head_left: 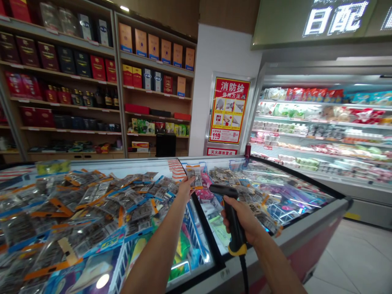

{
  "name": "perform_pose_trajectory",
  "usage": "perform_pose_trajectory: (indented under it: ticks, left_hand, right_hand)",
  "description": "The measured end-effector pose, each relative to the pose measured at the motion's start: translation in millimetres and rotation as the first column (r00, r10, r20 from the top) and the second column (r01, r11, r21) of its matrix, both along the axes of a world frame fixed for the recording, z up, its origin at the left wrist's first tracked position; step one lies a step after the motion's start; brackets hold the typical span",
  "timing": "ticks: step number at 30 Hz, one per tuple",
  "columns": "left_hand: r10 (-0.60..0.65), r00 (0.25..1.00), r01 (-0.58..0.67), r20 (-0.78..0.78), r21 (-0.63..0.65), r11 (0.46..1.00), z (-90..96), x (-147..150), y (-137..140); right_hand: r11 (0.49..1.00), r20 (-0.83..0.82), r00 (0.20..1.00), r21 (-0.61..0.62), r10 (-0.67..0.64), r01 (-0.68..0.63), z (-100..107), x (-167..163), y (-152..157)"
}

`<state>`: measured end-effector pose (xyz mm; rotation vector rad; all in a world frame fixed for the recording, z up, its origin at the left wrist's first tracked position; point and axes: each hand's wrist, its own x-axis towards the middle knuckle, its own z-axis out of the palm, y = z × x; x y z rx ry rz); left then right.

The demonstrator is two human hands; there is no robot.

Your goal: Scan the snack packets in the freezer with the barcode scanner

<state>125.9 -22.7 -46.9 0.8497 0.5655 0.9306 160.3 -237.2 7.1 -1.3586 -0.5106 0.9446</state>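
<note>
Wrapped by right grip [245, 218] above freezer's [309, 222] near side: barcode scanner [235, 224], likely light, rigid, best held by handle. Pinched by left grip [185, 188] over freezer's far side: plastic packet [197, 176], probably light, pliable, slippery; best taken by edge.

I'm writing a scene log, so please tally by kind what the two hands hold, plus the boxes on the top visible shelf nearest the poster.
Packet, in the left hand: 1
Scanner, in the right hand: 1
Orange-and-blue boxes: 6
Total: 8
</note>
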Motion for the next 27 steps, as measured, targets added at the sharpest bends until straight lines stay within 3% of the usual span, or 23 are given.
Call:
perform_pose_trajectory:
  ticks: [8,12,14,17,24,27]
  left_hand:
    - [0.013,0.999,-0.008,-0.051,0.098,0.995,2.7,-3,-3]
    - [0.189,0.949,-0.111,-0.254,0.293,0.950,-2.9,-6,5]
    - [0.336,0.854,-0.133,-0.398,0.457,0.880,-6.1,-11,12]
    - [0.511,0.630,-0.041,-0.585,0.632,0.774,-7.3,-26,23]
    - [0.616,0.243,0.082,-0.750,0.648,0.757,13.6,-79,36]
    - [0.636,0.146,0.169,-0.758,0.653,0.738,25.6,-96,37]
  right_hand:
    - [0.998,-0.031,0.998,0.021,0.053,-0.053,-2,1,0]
    - [1.000,-0.003,1.000,0.022,-0.013,0.013,-3,11,1]
    - [0.999,0.005,0.999,0.024,-0.048,0.048,-4,18,-1]
    - [0.996,-0.007,0.996,0.024,-0.090,0.090,-5,31,-5]
    - [0.980,-0.019,0.980,0.011,-0.201,0.201,-17,66,-20]
    - [0.976,-0.022,0.976,0.024,-0.216,0.216,-21,75,-26]
